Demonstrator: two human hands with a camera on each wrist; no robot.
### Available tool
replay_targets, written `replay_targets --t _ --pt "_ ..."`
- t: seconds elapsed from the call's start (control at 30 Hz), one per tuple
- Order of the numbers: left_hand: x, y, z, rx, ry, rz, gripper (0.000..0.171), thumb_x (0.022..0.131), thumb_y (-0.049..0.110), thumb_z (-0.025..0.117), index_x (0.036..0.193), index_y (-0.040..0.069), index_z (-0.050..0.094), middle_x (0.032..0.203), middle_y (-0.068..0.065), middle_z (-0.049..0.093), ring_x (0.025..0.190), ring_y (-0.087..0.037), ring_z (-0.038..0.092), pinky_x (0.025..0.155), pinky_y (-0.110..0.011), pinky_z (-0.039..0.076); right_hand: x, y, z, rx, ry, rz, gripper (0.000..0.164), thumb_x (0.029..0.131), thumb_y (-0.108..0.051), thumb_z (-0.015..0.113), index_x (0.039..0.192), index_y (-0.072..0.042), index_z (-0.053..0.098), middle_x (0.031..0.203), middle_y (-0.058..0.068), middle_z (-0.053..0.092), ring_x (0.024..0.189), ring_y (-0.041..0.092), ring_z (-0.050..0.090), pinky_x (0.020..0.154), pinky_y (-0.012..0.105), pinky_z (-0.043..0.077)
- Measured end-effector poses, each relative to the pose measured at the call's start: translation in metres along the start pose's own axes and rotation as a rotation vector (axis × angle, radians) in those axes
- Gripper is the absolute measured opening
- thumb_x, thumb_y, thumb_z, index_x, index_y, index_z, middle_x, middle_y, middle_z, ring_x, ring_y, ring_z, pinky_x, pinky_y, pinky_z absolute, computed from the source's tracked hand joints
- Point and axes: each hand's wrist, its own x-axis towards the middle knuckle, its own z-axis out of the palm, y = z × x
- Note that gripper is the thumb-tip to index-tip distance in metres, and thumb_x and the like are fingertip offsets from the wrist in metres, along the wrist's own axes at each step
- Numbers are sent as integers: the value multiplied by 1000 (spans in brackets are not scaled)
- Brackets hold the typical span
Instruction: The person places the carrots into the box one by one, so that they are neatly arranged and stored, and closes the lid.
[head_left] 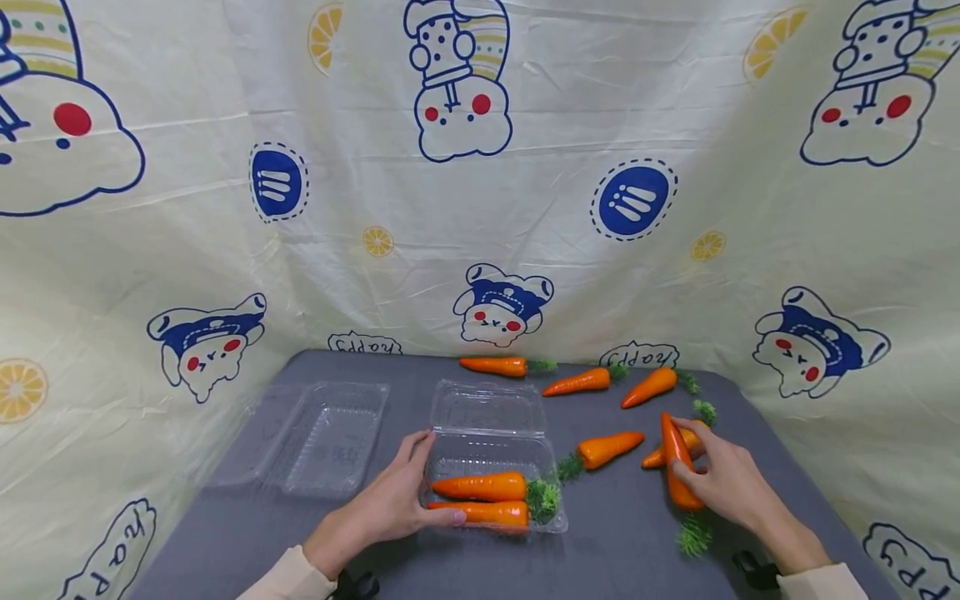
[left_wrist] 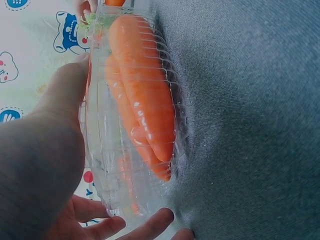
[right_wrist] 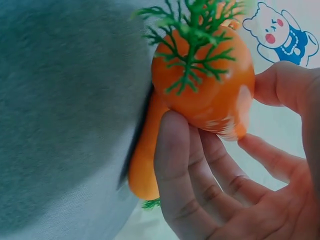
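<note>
Grey table (head_left: 600, 571), one, bearing every item below; transparent box (head_left: 487, 456), one, its lid leaning back and two carrots (head_left: 480, 485) lying side by side in its near part; second transparent container (head_left: 330, 450), one, standing to the box's left; left hand (head_left: 390, 500), one: you are gripping the box's left end, thumb at the near side, fingers around toward the back, light pressure likely sufficing, as thin plastic could buckle; right hand (head_left: 727, 475), one: you are pinching a carrot between thumb and fingertips; held carrot (head_left: 674, 450), one, slanting above a crossing carrot (head_left: 654, 458) at the table's right, well apart from the box, contact between the two being hard to tell; raising it straight up before moving sideways should spare the lower one; leafy greens (head_left: 694, 535), hanging toward you, probably too flexible for gripping, so you are wisely pinching the body
</note>
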Motion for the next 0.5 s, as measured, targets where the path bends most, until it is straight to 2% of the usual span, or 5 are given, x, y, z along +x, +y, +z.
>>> replay_targets --t 0.13,0.23,0.37,0.5 --pt "0 -1 2 5 8 13 131 91 63 97 183 0 27 190 -23 26 133 -30 70 121 -60 59 1 -10 -4 11 21 -16 74 108 -27 82 170 -3 50 115 20 84 85 20 77 64 32 59" --pt "-1 -2 3 1 4 14 131 92 63 97 183 0 27 190 -23 25 130 -28 71 118 -58 61 2 -20 -4 24 35 -38 73 108 -26 81 170 -3 50 116 20 83 89 23 79 65 33 62" --pt "-2 -3 1 -2 -1 17 130 92 62 97 183 0 27 190 -23 24 109 -17 70 107 -52 65 4 -33 1 46 49 -64 72 107 -24 82 170 -6 51 120 19 82 86 19 78 64 30 60" --pt "-1 -3 -1 7 6 33 131 92 62 97 183 -1 27 190 -25 25 119 -23 72 115 -57 63 7 -46 4 62 65 -91 72 108 -24 82 171 -8 50 122 19 82 81 13 74 61 28 57"
